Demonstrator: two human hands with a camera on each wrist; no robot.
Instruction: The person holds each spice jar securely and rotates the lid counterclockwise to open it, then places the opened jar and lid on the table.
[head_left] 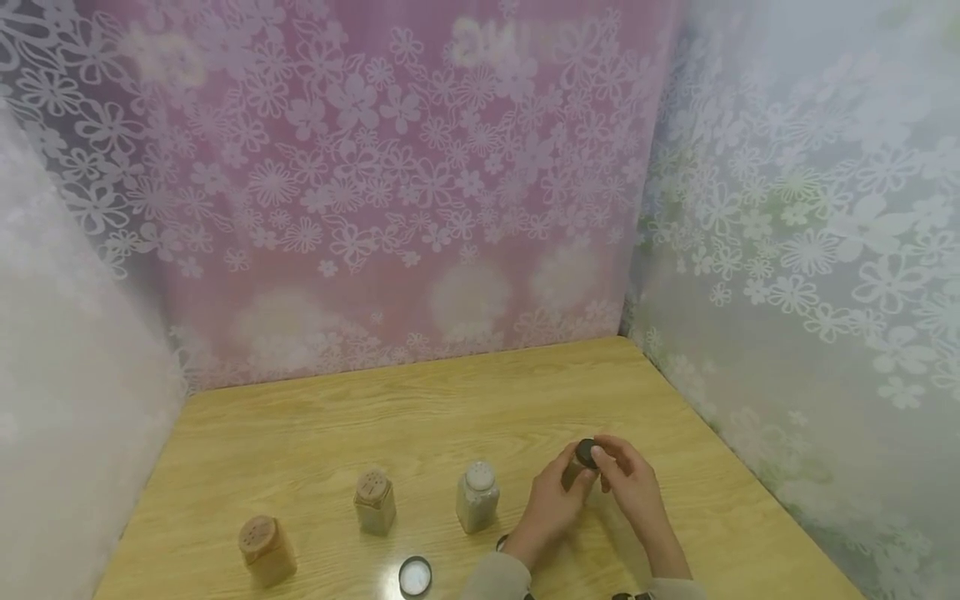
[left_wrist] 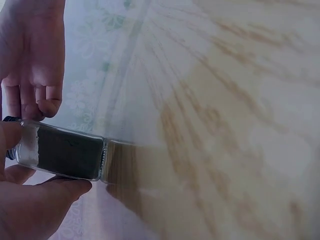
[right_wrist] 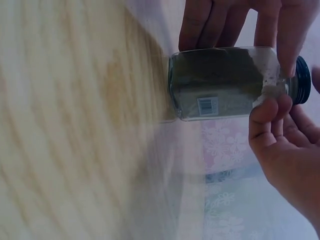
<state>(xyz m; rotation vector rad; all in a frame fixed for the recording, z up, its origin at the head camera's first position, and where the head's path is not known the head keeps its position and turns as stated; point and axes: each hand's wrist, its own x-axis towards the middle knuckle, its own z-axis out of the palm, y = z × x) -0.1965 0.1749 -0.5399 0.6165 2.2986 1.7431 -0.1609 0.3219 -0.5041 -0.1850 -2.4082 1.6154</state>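
Observation:
A clear square-sided glass jar (right_wrist: pixel 215 75) of dark powder stands upright, its base at the tabletop; a small barcode label shows on one side. My left hand (head_left: pixel 551 504) grips the jar from the left, with fingers and thumb about its body. A ribbed black cap (head_left: pixel 587 453) sits at the jar's top. With thumb and fingers my right hand (head_left: pixel 636 492) holds that cap, the thumb lying over its top edge. In the left wrist view, the jar (left_wrist: pixel 70 152) shows its dark contents, filled to below the neck.
Three shaker jars stand to the left: an orange-brown one (head_left: pixel 267 552), one with a tan perforated top (head_left: pixel 375 504) and one with a white perforated top (head_left: pixel 477 497). A round black-rimmed lid (head_left: pixel 415 577) lies near the front edge. Another dark ring (head_left: pixel 502 542) is partly hidden by the left wrist. Flowered curtains (head_left: pixel 375 167) enclose the table (head_left: pixel 337 425).

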